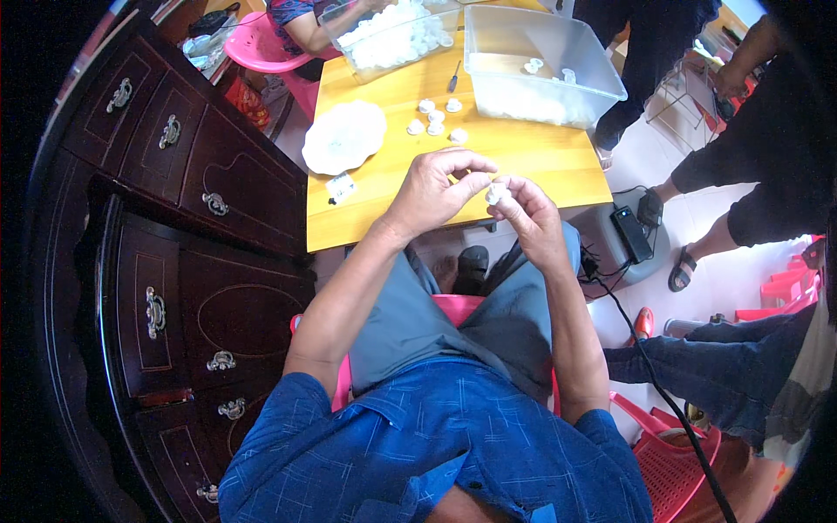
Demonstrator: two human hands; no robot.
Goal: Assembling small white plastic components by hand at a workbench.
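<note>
My left hand [436,187] and my right hand [532,218] meet above the near edge of a yellow wooden table [558,161]. Both pinch one small white round part [495,193] between their fingertips. Several more small white parts [436,118] lie loose on the table just beyond my hands. A white scalloped plate [344,137] sits to the left of them. I sit on a pink chair [458,305] with my knees under the table edge.
Two clear plastic bins [540,65] [392,35] stand at the table's far side, holding white parts. A dark screwdriver [454,78] lies between them. A dark wooden cabinet [174,218] fills the left. Other people stand and sit around, and a black cable [645,357] crosses the floor.
</note>
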